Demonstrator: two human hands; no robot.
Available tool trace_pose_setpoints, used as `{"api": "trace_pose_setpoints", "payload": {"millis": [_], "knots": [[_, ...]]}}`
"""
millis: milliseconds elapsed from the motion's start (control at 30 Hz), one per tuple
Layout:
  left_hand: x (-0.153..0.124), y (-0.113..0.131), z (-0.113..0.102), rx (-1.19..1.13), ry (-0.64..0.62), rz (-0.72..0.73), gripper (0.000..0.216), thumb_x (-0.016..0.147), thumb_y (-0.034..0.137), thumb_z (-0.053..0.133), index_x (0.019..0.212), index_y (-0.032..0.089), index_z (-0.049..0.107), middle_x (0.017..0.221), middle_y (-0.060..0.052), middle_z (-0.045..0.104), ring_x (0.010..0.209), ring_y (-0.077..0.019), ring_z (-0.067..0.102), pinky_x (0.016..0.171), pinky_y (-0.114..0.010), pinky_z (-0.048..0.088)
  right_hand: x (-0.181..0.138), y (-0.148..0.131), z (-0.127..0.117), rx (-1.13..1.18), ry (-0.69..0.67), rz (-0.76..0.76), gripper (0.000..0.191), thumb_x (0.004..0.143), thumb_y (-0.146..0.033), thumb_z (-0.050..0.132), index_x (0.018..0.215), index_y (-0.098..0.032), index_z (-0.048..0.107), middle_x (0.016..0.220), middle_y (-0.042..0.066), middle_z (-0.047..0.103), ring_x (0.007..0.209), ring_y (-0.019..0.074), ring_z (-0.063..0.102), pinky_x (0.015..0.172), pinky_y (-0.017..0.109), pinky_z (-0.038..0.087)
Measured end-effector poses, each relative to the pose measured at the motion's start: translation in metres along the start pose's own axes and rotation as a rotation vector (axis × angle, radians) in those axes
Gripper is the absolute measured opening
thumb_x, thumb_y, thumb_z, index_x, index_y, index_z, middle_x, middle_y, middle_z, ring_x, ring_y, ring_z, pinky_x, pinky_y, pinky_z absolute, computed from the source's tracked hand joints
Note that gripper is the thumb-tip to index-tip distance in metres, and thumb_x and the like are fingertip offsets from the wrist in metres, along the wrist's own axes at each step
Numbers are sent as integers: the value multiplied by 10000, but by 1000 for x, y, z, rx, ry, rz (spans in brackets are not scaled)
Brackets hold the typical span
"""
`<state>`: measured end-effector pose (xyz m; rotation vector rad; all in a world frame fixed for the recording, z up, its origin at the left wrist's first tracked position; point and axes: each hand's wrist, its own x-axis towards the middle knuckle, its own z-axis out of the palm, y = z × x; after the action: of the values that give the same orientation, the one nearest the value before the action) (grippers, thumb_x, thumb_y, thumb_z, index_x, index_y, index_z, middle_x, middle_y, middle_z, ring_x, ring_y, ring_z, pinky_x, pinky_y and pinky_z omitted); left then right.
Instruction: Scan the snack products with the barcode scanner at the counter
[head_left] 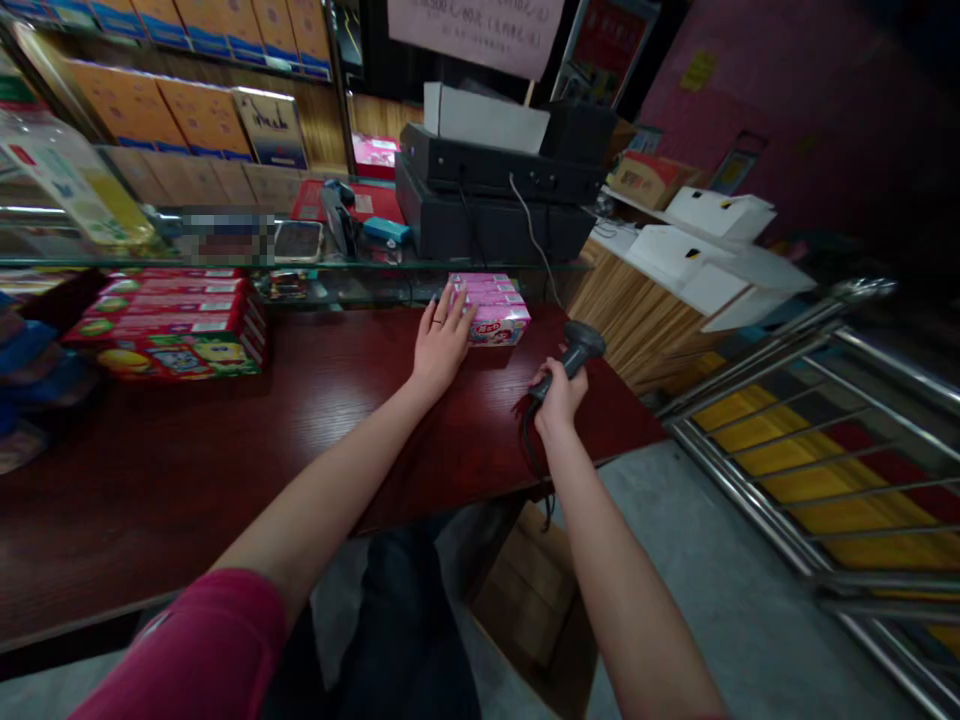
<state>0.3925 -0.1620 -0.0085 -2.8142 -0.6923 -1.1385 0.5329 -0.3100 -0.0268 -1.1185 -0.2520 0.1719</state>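
1. Scanner (583, 342): we see it right of the middle of the frame, above the table (337, 400). Its long axis runs aslant, with the handle end at lower left and the wide head at upper right. We cannot tell which way its window faces.
2. Our right hand (561, 395) grasps the scanner by its handle, fingers curled round it. A dark cable (526, 440) hangs from the handle's lower end past the table's near edge.
3. Our left hand (444, 345) is unclenched, its fingers stretched toward the top of the frame and resting on the left part of the pink boxes (499, 326).
4. These pink boxes sit on the table just above the frame's middle, lined up one behind another, each with its long side running left to right. The scanner is near their right end, apart from them.
5. At left we have red boxes (195, 358) on the table; above them, at upper left, a bottle (94, 185) and, to its right, a phone (298, 242).
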Motion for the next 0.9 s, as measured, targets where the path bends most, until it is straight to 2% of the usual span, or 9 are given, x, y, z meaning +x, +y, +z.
{"api": "trace_pose_setpoints", "payload": {"millis": [100,200,267,367,500,600,667,767,900], "knots": [[-11,0,-13,-35,-53,78,458,1026,187,573,1484,196,586,1553,-121,600,1450,-282,558,1225,-488,427,-4,-6,0,18,23,6,503,634,-315,744,1106,-221,596,572,-128,545,416,95,496,417,219,422],[-30,-9,-34,-32,-92,111,406,1055,187,514,1447,193,621,1431,-118,696,1258,-249,687,1084,-409,527,-15,-16,-2,54,13,7,508,604,-312,755,1075,-218,591,572,-130,546,405,88,475,406,219,418],[-46,-24,-52,-10,-70,94,422,1057,185,504,1468,186,600,1429,-128,694,1259,-248,678,1049,-389,531,-29,-23,-1,64,-47,27,499,597,-311,773,1052,-222,589,577,-132,543,396,78,461,401,213,409],[-72,-57,-81,22,-41,30,410,1056,203,505,1452,192,612,1395,-127,707,1250,-256,666,1032,-386,524,-61,-30,9,56,-229,115,474,617,-318,808,1028,-233,587,590,-130,545,390,66,449,400,204,401],[-101,-102,-117,71,-16,-99,377,1039,187,507,1384,203,656,1322,-119,726,1221,-269,660,1022,-386,525,-118,-28,45,11,-518,270,415,662,-328,826,997,-235,599,581,-113,551,387,70,448,385,204,400],[-116,-126,-136,93,9,-185,362,1024,163,509,1344,211,673,1278,-117,728,1194,-273,660,1007,-377,538,-158,-21,74,-11,-673,319,378,690,-336,828,980,-232,608,571,-104,545,380,72,438,363,203,385],[-123,-136,-143,83,19,-211,367,1015,141,507,1335,214,672,1275,-114,722,1193,-271,655,1016,-372,543,-176,-15,88,-38,-721,308,364,702,-351,829,969,-230,614,554,-104,539,369,75,430,350,204,379],[-128,-146,-148,38,40,-229,395,997,102,503,1344,210,659,1300,-107,711,1229,-267,633,1064,-376,534,-189,-9,95,-101,-758,271,347,710,-374,836,928,-228,608,536,-106,534,356,77,430,343,208,393],[-126,-149,-146,-29,58,-244,421,974,69,514,1351,193,653,1320,-111,703,1258,-266,617,1097,-386,526,-189,-6,94,-123,-751,240,447,719,-383,833,1087,-217,639,600,-107,566,358,71,424,326,207,391]]}}
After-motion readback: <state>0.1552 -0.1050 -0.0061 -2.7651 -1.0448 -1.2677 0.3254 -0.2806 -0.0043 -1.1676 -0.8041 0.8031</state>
